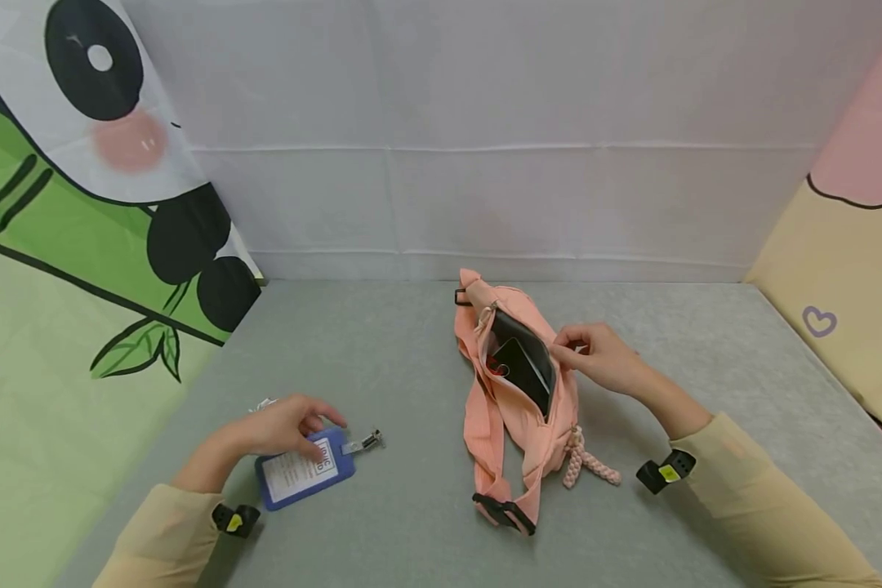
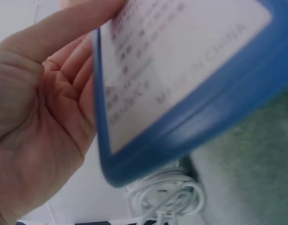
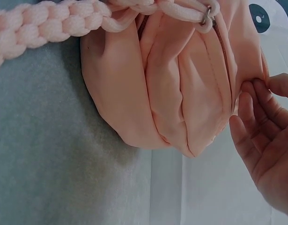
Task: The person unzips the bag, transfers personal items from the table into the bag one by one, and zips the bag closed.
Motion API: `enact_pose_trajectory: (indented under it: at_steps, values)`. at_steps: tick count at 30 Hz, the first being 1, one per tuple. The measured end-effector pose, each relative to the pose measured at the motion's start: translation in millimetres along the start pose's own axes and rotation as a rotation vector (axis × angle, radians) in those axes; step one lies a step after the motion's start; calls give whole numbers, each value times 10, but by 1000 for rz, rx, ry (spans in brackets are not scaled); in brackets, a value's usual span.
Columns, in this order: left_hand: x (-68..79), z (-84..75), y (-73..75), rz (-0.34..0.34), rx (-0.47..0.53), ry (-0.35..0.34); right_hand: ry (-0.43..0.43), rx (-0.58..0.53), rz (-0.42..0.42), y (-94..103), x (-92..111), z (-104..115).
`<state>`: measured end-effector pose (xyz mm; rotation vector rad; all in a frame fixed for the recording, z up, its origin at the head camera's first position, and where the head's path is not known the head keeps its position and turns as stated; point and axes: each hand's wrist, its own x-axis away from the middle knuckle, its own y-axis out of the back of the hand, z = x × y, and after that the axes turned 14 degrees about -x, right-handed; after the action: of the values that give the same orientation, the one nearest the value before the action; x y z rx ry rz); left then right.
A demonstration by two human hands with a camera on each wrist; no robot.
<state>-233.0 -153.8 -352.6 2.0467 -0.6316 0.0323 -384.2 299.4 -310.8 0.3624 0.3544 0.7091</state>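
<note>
L hand (image 1: 287,429) pinches a blue badge holder (image 1: 344,463) btwn thumb and fingers, at the near left of the grey table (image 1: 397,351); can't tell if the holder touches the tabletop. Its metal clip (image 1: 367,442) points right; a white card w/ printed text (image 1: 294,478) sits inside. Coiled white cable (image 2: 169,194) lies just beyond the L hand, mostly hidden in head view. R hand (image 1: 606,359) pinches the right edge of the pink bag (image 1: 532,441), right of ctr & well apart from the holder. Bag's unzipped, w/ a flat black item (image 1: 518,363) & a small red thing (image 1: 496,367) inside. Strap (image 1: 481,425) runs along its left side to a black buckle (image 1: 505,513) at the near end; braided cord (image 1: 591,465) hangs off its near right.
</note>
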Motion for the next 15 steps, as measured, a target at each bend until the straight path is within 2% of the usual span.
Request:
enact_pose_trajectory:
  at_steps: [5, 12, 15]
  values:
    - [10, -43, 48, -2, 5, -7, -10, 0, -6, 4, 2, 8]
    - [-34, -50, 114, -27, -13, -104, -19, -3, 3, 3, 6, 22]
    - [-54, -88, 153, -37, -4, -115, -21, -4, 7, 0, 11, 25]
